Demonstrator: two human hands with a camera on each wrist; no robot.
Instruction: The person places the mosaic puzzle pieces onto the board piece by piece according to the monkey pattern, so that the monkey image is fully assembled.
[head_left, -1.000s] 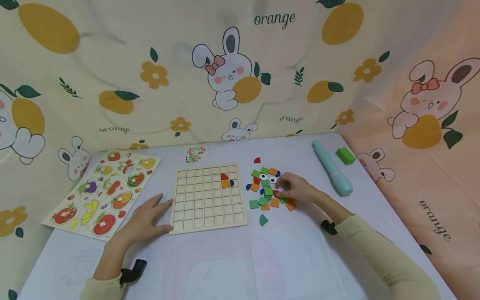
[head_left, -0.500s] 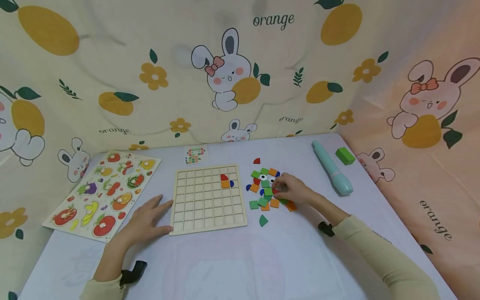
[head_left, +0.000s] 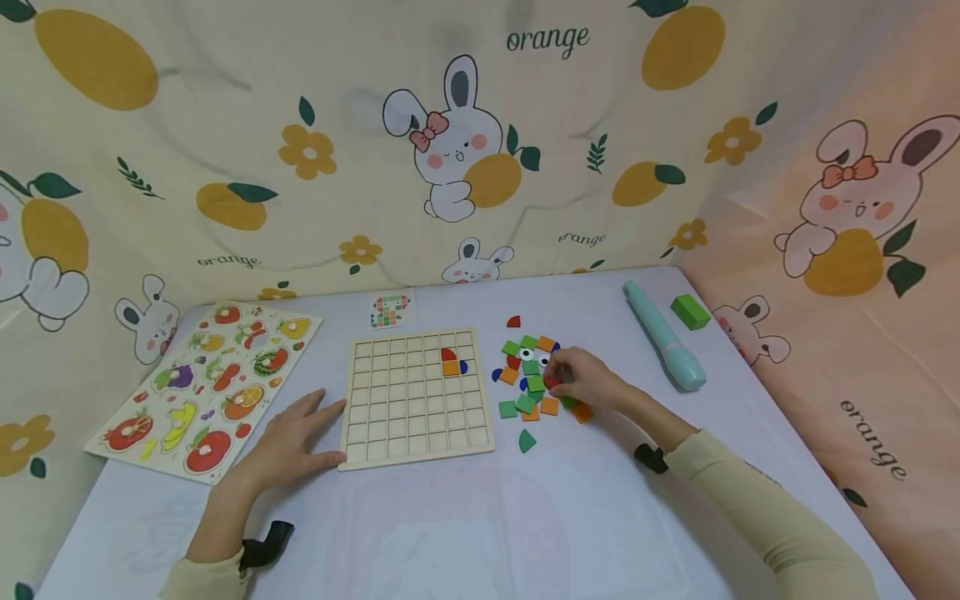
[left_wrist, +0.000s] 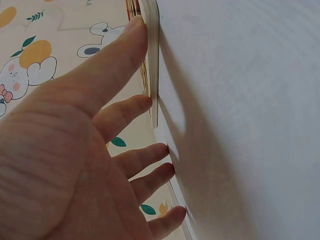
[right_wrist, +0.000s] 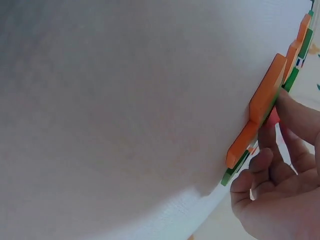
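A square wooden grid board [head_left: 405, 408] lies mid-table. Near its upper right it carries a red quarter-circle [head_left: 447, 354], an orange square [head_left: 451, 368] and a blue half-circle [head_left: 463, 367]. My left hand [head_left: 288, 442] rests at the board's left side, fingers spread; in the left wrist view, its thumb [left_wrist: 135, 37] touches the board edge [left_wrist: 153, 65]. Over the pile of coloured pieces, my right hand [head_left: 588, 379] pinches a red piece [right_wrist: 273, 117] between thumb and forefinger, largely hidden by them. Orange tiles [right_wrist: 267, 92] lie close beside the fingertips.
A fruit puzzle board [head_left: 165, 462] lies at the left, and a small pattern card [head_left: 391, 309] behind the grid. At the right are a teal tube-shaped object [head_left: 663, 337] and a green block [head_left: 691, 312]. A green quarter-circle [head_left: 527, 441] sits in front of the pile.
My right hand has shifted slightly left over the pile, its thumb and forefinger drawing closer together at the red piece. My left hand stays at the board.
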